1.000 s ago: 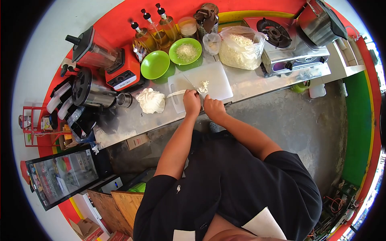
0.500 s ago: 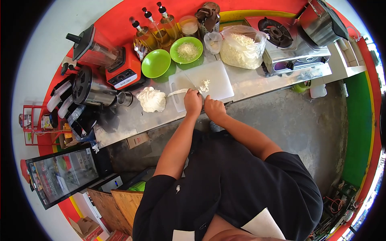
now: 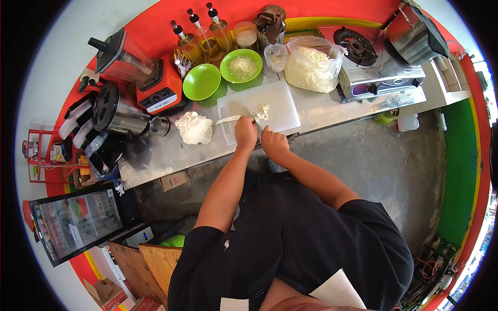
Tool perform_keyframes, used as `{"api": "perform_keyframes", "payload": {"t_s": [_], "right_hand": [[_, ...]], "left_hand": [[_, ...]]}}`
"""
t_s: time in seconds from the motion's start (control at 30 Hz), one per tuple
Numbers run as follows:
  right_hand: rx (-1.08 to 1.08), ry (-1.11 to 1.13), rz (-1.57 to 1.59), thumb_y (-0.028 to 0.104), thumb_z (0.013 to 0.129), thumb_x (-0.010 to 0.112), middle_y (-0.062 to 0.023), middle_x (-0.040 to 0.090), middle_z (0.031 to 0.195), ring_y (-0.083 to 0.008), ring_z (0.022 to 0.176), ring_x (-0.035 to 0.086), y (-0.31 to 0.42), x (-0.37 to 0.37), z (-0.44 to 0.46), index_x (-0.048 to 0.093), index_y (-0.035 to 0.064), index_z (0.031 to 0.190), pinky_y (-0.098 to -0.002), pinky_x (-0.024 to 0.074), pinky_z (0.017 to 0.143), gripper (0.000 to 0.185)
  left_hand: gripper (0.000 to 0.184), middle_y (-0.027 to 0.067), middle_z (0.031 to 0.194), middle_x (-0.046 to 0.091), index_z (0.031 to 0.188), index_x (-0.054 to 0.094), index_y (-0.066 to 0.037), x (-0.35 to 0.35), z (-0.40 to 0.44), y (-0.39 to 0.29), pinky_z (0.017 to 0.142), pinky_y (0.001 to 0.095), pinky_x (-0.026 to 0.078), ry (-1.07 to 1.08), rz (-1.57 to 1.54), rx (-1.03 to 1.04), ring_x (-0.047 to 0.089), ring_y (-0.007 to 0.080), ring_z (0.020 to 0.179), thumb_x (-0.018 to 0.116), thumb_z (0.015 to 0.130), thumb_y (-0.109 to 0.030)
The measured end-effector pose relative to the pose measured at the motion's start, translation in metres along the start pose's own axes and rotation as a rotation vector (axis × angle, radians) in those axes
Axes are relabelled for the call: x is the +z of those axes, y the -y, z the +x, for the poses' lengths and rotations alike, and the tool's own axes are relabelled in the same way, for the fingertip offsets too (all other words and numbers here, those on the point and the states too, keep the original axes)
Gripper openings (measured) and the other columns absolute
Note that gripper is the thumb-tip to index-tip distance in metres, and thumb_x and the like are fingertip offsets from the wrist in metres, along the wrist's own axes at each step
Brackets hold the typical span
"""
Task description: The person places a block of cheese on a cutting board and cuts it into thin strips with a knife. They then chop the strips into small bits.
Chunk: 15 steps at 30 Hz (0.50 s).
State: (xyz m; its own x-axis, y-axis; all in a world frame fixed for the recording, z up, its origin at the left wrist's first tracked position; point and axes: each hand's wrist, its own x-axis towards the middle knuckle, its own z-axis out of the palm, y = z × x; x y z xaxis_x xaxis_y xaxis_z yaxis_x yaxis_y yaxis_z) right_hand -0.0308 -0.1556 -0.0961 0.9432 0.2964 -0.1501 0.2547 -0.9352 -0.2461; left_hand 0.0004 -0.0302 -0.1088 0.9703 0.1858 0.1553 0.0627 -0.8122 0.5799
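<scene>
A white cutting board (image 3: 282,106) lies at the counter's front edge. My left hand (image 3: 246,132) is closed over a long pale strip of food (image 3: 228,119), whose free end sticks out to the left. Just right of it, my right hand (image 3: 275,144) is closed on what looks like a knife (image 3: 248,107), its thin blade reaching away over the board; the handle is hidden in the fist. Small chopped pale pieces (image 3: 263,112) lie in a little heap beyond my hands. Left of the board sits a crumpled white bundle (image 3: 194,128).
Behind the board stand an empty green bowl (image 3: 201,82), a green bowl (image 3: 226,69) with pale shreds, and a plastic bag (image 3: 311,72) of pale pieces. A red blender (image 3: 161,93) is at left, a gas stove (image 3: 381,78) at right. Oil bottles (image 3: 211,47) line the wall.
The view has shifted slightly. Both hands stay close together at the board's front edge, the right one a touch lower and left. The chopped heap looks slightly bigger.
</scene>
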Motion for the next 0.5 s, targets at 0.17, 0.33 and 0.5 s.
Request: {"api": "perform_keyframes", "payload": {"t_s": [0.17,0.33,0.5], "right_hand": [[-0.027,-0.009,-0.008,0.012,0.093,0.059,-0.0165,0.074,0.078,-0.0325,0.075,0.076,-0.002,-0.003,0.014,0.056,0.0025,0.094,-0.0417,0.0612,0.064,0.01],[-0.023,-0.005,0.004,0.013,0.093,0.059,-0.0165,0.073,0.078,-0.0326,0.075,0.076,0.004,-0.007,0.009,0.056,0.0021,0.095,-0.0417,0.0611,0.064,0.012],[0.025,0.033,0.063,0.013,0.094,0.057,-0.0167,0.073,0.079,-0.0323,0.076,0.076,0.001,-0.001,0.001,0.055,0.0014,0.097,-0.0416,0.0609,0.063,0.012]], "left_hand": [[0.01,0.0199,0.093,0.066,0.083,0.072,-0.001,-0.005,-0.002,-0.001,0.079,0.0498,0.054,0.056,0.015,-0.021,0.066,0.0412,0.088,0.063,0.083,-0.006],[0.008,0.0197,0.092,0.066,0.083,0.071,-0.002,-0.003,-0.002,0.0,0.078,0.0498,0.054,0.025,0.019,-0.029,0.066,0.0414,0.087,0.065,0.083,-0.007],[0.008,0.0192,0.092,0.065,0.086,0.068,-0.001,0.001,-0.003,0.005,0.079,0.0496,0.053,0.013,-0.023,0.017,0.064,0.0412,0.09,0.062,0.086,-0.006]]}}
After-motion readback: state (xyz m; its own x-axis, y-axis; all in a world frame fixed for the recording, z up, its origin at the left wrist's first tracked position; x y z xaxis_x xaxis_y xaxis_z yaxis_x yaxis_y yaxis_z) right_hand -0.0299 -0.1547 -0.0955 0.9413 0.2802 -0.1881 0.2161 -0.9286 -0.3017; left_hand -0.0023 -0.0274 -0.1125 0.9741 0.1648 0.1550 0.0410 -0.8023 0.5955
